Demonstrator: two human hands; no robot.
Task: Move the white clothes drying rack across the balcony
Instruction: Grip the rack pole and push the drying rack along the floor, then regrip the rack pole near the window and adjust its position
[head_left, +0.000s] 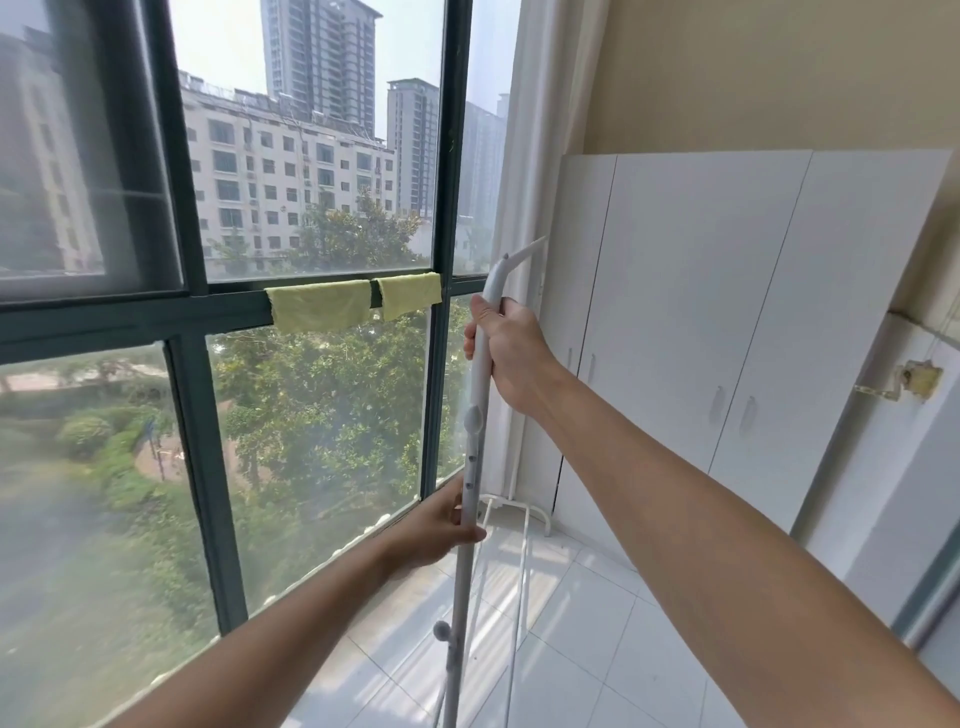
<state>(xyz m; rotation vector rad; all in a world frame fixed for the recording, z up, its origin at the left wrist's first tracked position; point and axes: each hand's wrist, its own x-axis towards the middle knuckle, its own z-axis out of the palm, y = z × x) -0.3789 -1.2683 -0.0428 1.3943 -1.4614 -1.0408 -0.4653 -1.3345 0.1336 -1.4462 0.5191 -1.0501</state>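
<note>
right hand (511, 358) clenched high on rack (475, 441) pole | left hand (447, 530) gripping lower, likely steadying it | rack upright between hands, cupboard (727, 291) beyond

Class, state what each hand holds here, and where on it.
Both grip the white drying rack's upright pole: right hand near its top bend, left hand lower down.

Both arms are extended forward, bare. The right hand (511, 353) is raised toward 1 o'clock, fingers wrapped closed around a white pole (478, 395). The left hand (441, 525) sits lower, toward 12 o'clock, thumb uppermost, closed on the same pole.
</note>
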